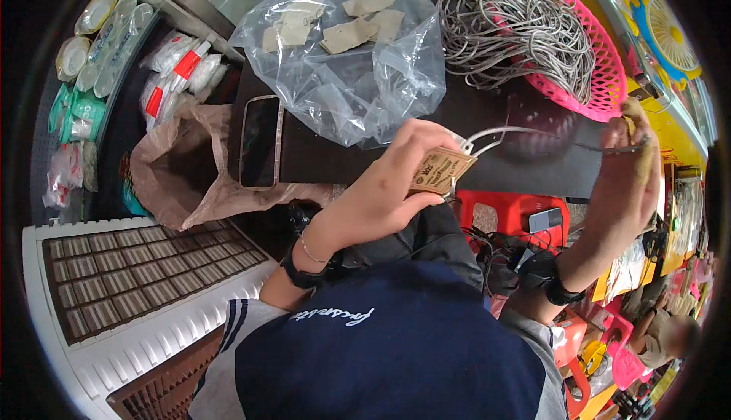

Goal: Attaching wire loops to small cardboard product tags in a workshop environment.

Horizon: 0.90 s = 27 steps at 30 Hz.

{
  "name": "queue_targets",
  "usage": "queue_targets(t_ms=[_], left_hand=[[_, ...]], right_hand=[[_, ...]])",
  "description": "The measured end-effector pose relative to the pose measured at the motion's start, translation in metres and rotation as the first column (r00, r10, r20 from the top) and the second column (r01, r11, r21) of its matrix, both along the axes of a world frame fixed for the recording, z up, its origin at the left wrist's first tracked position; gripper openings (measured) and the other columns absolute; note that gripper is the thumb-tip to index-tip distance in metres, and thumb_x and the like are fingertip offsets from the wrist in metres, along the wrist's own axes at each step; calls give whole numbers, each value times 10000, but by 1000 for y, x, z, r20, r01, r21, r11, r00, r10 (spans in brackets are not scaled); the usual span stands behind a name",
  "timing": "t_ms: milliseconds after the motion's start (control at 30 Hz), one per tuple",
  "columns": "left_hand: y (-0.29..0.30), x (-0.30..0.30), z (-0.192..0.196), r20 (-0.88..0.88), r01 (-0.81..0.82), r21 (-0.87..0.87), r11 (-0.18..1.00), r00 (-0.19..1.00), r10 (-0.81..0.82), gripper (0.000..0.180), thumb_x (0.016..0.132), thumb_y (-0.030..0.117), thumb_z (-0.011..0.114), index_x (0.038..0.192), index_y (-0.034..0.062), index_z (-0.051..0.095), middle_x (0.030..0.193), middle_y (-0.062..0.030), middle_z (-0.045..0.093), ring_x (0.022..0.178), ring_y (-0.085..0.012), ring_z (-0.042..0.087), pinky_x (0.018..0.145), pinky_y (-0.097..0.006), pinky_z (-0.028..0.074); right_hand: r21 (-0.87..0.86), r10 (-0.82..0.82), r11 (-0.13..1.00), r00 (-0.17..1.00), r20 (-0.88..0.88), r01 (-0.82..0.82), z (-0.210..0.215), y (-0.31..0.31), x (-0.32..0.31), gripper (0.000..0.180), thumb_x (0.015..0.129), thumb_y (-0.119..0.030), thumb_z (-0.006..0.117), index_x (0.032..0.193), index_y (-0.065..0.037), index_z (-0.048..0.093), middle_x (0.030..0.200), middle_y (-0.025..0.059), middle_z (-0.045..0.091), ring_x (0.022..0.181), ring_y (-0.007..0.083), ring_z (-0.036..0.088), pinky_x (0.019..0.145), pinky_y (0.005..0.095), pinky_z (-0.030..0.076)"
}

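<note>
Two hands: left hand (396, 184) and right hand (628, 165). One tag (442, 170) held, and one white cord (506, 132). One phone (260, 142). One clear bag (343, 54) with perhaps six or seven more tags, hard to count through the plastic. One pink basket (601, 77) of cords. One brown bag (179, 169). One red stool (506, 210).

Tabletop (518, 161): dark, matt. Tag (442, 170): brown card, matt, printed. Cord (502, 132) on it: white, smooth. Bag (343, 62) at far edge: clear glossy plastic film, crinkled, card pieces inside. Basket (601, 77) at right corner: pink moulded plastic mesh holding grey cords. Phone (260, 142): glossy glass, metallic rim.
</note>
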<state>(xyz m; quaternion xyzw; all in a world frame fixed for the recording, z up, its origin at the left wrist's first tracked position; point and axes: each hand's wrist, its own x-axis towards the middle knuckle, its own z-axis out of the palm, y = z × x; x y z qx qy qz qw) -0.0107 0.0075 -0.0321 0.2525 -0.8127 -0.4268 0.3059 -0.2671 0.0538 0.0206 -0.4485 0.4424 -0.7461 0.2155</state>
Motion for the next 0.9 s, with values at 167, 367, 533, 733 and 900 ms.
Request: queue_targets(t_ms=[167,367,533,733,900], left_hand=[[2,2,-4,-227,51,291,955,974,17,675,678,-83,744,1226,60,375,1243,-96,435,1110,-170,507,928,-305,443],[1,0,-1,-377,108,516,850,919,112,691,725,-53,736,1268,65,324,1266,-74,437,1130,-143,492,951,-294,439],[1,5,-1,-413,127,522,844,903,119,666,718,-67,727,1249,70,349,1247,-77,449,1136,-157,492,954,-308,435],[-11,9,-7,-78,-44,-43,998,996,40,578,700,-97,714,1164,71,413,1218,-109,481,1128,-201,493,957,-317,409],[-12,8,-3,-150,-160,-71,985,977,148,527,702,-99,700,1131,55,438,1187,-111,493,1130,-243,494,962,-336,400]], right_hand=[[21,433,902,900,-59,-432,4,13,28,241,971,-246,472,895,-18,450,932,182,513,605,159,539,610,271,443],[-24,465,884,884,-31,-466,0,21,16,270,953,-271,510,908,-10,456,854,129,484,586,126,475,575,231,401],[23,406,914,912,-61,-405,-8,16,20,242,948,-256,506,944,-19,455,859,109,480,631,97,406,573,214,337],[-220,391,910,902,181,-350,9,22,-5,99,937,-147,506,917,-64,455,758,0,356,648,92,335,578,265,306],[-136,439,898,869,227,-418,9,41,-9,172,891,-157,605,921,-54,472,879,26,416,631,84,379,581,226,348]])
